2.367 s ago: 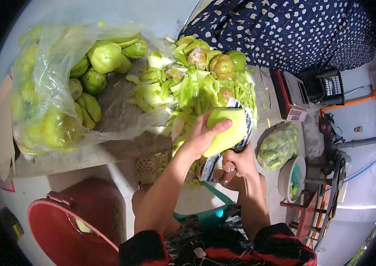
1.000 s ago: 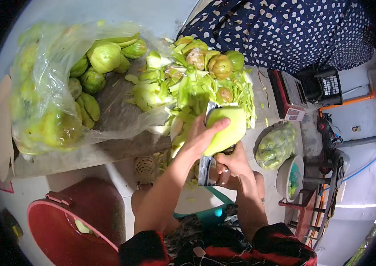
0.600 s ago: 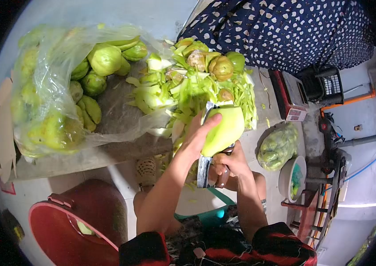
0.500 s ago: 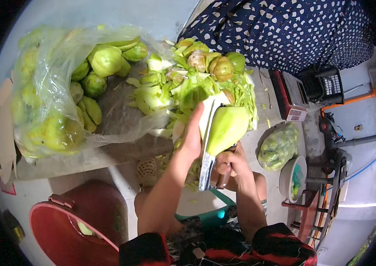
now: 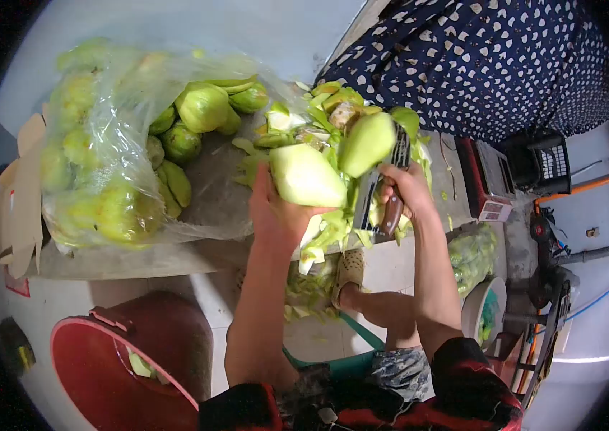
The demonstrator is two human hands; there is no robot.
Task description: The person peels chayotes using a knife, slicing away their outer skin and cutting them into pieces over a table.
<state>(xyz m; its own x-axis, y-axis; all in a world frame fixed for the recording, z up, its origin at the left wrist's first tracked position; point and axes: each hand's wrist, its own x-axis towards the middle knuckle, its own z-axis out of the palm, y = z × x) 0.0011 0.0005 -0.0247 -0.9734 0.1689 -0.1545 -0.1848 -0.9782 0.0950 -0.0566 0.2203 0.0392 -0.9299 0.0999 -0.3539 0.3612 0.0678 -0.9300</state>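
Note:
My left hand is closed around a peeled, pale green chayote-like fruit, its palm and thumb pressed against it. In my right hand is a knife with a brown handle and a wide dark-and-silver blade. Against the blade's left side is a second light green fruit, slightly blurred; whether it sticks to the blade or is loose I cannot tell. Below and behind both hands lies a heap of green peelings with a few browned fruits on top.
A clear plastic bag of green fruits spills onto the low grey slab at left. Below stands a red bin. At right are a red scale, a filled bag and a white basin. Polka-dot cloth hangs behind.
The knife has come away from between my hands and moved up and right with the light green fruit beside it. My left hand has turned, showing the pale fruit. My view has shifted slightly.

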